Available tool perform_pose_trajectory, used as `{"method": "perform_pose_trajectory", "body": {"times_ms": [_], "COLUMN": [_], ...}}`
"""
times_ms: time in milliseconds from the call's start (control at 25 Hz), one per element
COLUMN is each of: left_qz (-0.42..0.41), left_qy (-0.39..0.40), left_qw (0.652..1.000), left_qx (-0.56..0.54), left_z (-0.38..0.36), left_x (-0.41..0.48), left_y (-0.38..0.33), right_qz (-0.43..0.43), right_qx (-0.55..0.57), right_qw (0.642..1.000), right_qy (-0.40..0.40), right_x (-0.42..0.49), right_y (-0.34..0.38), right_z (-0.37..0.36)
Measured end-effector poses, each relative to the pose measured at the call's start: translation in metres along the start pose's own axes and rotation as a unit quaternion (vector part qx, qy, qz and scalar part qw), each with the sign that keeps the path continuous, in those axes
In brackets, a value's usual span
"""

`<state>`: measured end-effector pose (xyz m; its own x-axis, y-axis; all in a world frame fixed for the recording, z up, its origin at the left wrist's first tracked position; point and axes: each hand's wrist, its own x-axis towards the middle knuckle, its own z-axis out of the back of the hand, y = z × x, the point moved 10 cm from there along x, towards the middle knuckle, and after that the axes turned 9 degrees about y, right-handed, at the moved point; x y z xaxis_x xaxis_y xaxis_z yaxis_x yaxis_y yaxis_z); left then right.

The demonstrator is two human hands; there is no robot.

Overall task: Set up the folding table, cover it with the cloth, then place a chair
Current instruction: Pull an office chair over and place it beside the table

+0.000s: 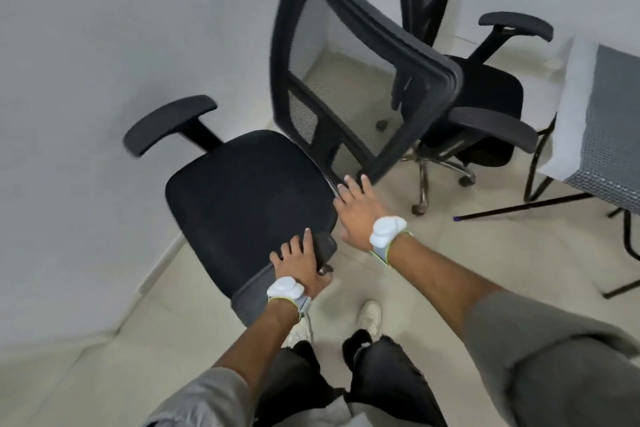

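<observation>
A black office chair (242,191) with a mesh back stands right in front of me, by the white wall. My left hand (299,265) grips the near armrest (277,284) of this chair, fingers curled over its end. My right hand (360,208) reaches out with straight fingers to the lower corner of the mesh backrest (346,55) and touches its frame. The folding table (540,163) stands at the right edge on black legs, covered by a white and grey patterned cloth (609,121).
A second black office chair (485,87) stands behind the first, close to the table. A dark thin rod (519,206) lies on the beige tiled floor under the table. My feet in white shoes (369,317) are just behind the near chair.
</observation>
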<state>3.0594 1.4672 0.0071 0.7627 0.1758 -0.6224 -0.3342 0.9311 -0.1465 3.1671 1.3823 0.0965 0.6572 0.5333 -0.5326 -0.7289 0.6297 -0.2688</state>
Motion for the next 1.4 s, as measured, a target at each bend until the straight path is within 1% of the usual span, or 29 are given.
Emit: {"method": "perform_pose_trajectory", "body": {"times_ms": [80,120,240,360,520,640,720,800,840,920,960,1000,1080,1200,1280,1400], "left_qz": [0.017,0.024,0.031,0.038,0.021,0.016,0.049,0.1,0.119,0.13,0.123,0.107,0.065,0.008,-0.013,-0.024], "left_qy": [0.002,-0.005,-0.01,-0.002,0.008,0.001,-0.025,-0.055,-0.06,-0.053,-0.043,-0.025,0.003,0.024,0.025,0.021], "left_qw": [0.997,0.995,0.99,0.988,0.993,0.998,0.998,0.992,0.989,0.989,0.991,0.994,0.996,0.988,0.984,0.984], "left_qx": [0.079,0.097,0.141,0.147,0.112,0.061,0.008,-0.045,-0.057,-0.035,-0.014,0.009,0.067,0.15,0.174,0.174], "left_z": [-0.001,-0.002,-0.009,-0.017,-0.027,-0.047,-0.059,-0.069,-0.076,-0.094,-0.102,-0.114,-0.134,-0.145,-0.147,-0.157], "left_x": [-0.001,-0.005,-0.019,-0.031,-0.053,-0.094,-0.122,-0.146,-0.156,-0.172,-0.177,-0.188,-0.202,-0.218,-0.225,-0.232], "left_y": [0.017,0.03,0.057,0.071,0.067,0.071,0.088,0.116,0.129,0.15,0.153,0.158,0.161,0.172,0.177,0.171], "right_qz": [-0.028,-0.038,-0.069,-0.064,-0.022,-0.006,-0.006,0.001,0.003,-0.026,-0.049,-0.064,-0.078,-0.076,-0.09,-0.08], "right_qx": [-0.073,-0.102,-0.143,-0.168,-0.196,-0.21,-0.207,-0.212,-0.215,-0.208,-0.201,-0.192,-0.194,-0.174,-0.135,-0.112], "right_qw": [0.996,0.991,0.976,0.968,0.966,0.966,0.968,0.964,0.96,0.955,0.956,0.96,0.962,0.957,0.957,0.96], "right_qy": [0.048,0.075,0.15,0.173,0.166,0.151,0.144,0.16,0.176,0.208,0.208,0.192,0.177,0.218,0.243,0.244], "right_x": [0.008,0.005,-0.02,-0.048,-0.069,-0.096,-0.12,-0.143,-0.153,-0.173,-0.181,-0.193,-0.215,-0.244,-0.258,-0.265], "right_y": [-0.008,-0.012,-0.019,0.005,0.029,0.046,0.062,0.087,0.102,0.131,0.14,0.159,0.185,0.215,0.226,0.227], "right_z": [0.001,-0.004,-0.039,-0.061,-0.077,-0.092,-0.103,-0.117,-0.125,-0.135,-0.137,-0.141,-0.163,-0.193,-0.2,-0.204]}}
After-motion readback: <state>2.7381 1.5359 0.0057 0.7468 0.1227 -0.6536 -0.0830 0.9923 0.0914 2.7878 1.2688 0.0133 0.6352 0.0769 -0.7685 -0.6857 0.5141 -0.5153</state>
